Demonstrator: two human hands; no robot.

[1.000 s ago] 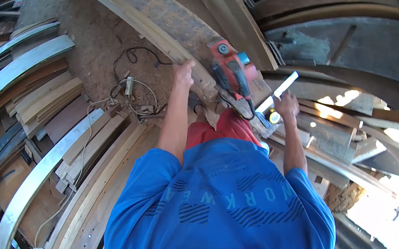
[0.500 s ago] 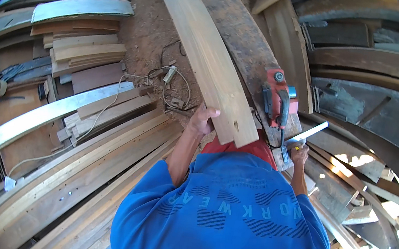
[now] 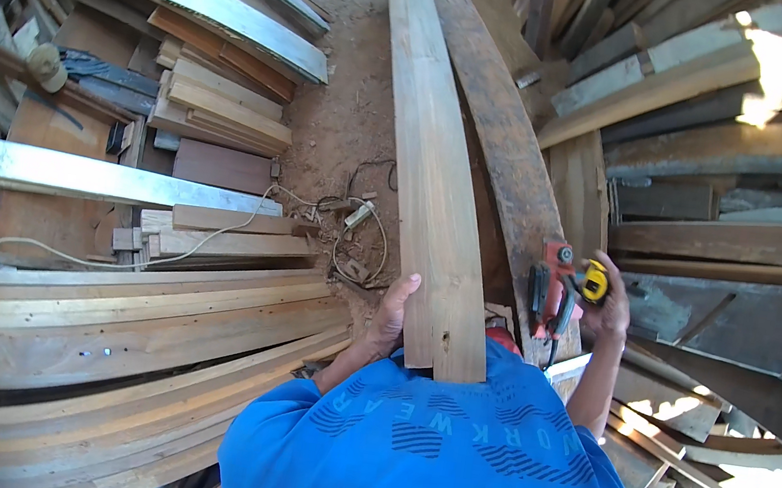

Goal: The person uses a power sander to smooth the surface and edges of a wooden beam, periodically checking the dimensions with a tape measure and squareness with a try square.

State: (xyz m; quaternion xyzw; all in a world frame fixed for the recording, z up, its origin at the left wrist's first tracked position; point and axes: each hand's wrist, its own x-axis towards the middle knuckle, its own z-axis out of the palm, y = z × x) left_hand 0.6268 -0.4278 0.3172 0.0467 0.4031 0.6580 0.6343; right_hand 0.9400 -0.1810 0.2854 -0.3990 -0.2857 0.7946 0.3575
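A long pale wooden board (image 3: pixel 439 181) runs away from my body, its near end by my shirt. That end has a small dark knot hole and looks split or stepped into two parts. My left hand (image 3: pixel 392 313) grips the board's left edge near this end, thumb on top. On the right, my right hand (image 3: pixel 613 298) is raised, with its fingers wrapped round a yellow and black tape measure (image 3: pixel 594 282). Just left of it, a red electric planer (image 3: pixel 553 290) rests on the near end of a dark, worn plank (image 3: pixel 512 151); my right hand partly covers its side.
Stacked boards (image 3: pixel 144 320) lie to my left, with a shorter pile (image 3: pixel 230 114) beyond. A power strip (image 3: pixel 360 213) with a looped cable lies on the dirt floor (image 3: pixel 327 127). More timber (image 3: pixel 737 240) is piled on the right.
My right hand has risen from low beside the planer to next to its upper part, bringing the tape measure into plain view. My left hand still grips the board. The whole view has turned.
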